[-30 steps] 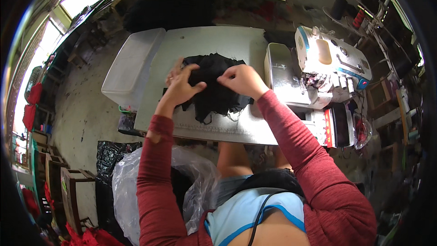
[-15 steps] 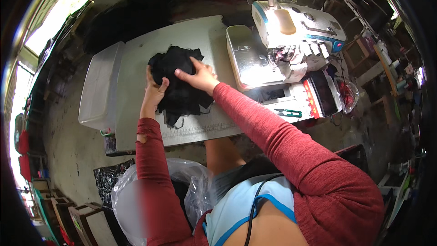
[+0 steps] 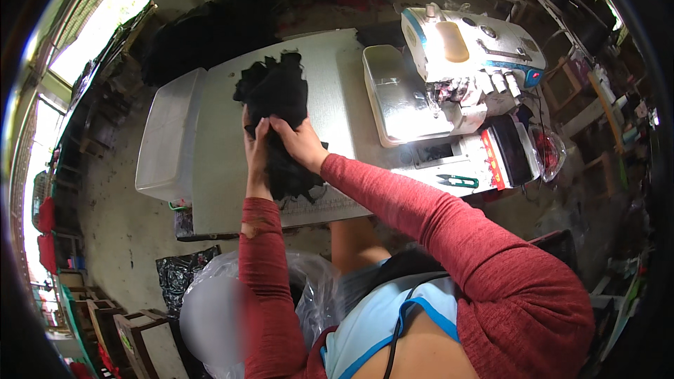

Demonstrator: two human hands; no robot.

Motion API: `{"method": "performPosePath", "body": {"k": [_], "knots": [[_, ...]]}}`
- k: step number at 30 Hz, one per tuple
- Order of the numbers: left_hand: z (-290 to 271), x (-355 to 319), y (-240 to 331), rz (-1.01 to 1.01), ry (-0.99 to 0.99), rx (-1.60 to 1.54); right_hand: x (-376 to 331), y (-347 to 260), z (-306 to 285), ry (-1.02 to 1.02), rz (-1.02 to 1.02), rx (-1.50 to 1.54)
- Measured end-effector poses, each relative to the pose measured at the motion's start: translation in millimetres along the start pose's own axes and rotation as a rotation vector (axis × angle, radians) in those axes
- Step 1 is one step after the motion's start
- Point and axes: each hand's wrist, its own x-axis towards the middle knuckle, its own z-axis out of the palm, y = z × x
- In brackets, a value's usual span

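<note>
Head view: left hand and right hand curled around black cloth.

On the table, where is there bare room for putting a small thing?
Two patches look bare: the strip of table between the translucent bin and the black cloth, and the area between the cloth and the shiny box. It is crowded at the right, around the sewing machine and green snips.

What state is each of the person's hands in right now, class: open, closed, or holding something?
Left hand: closed, holding the bundle of black fabric.
Right hand: closed, gripping the same bundle.
</note>
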Motion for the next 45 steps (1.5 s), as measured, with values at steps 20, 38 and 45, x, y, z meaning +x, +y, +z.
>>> {"method": "performPosePath", "body": {"k": [20,38,45], "knots": [[200,-98,171,0.471,-0.152,-0.094,-143,-265,-143,0.184,-0.693,-0.198],[548,-478,36,-0.094,-0.704,-0.557,-576,-305,-446,0.916,0.242,-0.441],[495,-487,-43,-0.404,-1.878,0.542,-707,-151,-447,1.091,0.694,-0.025]]}}
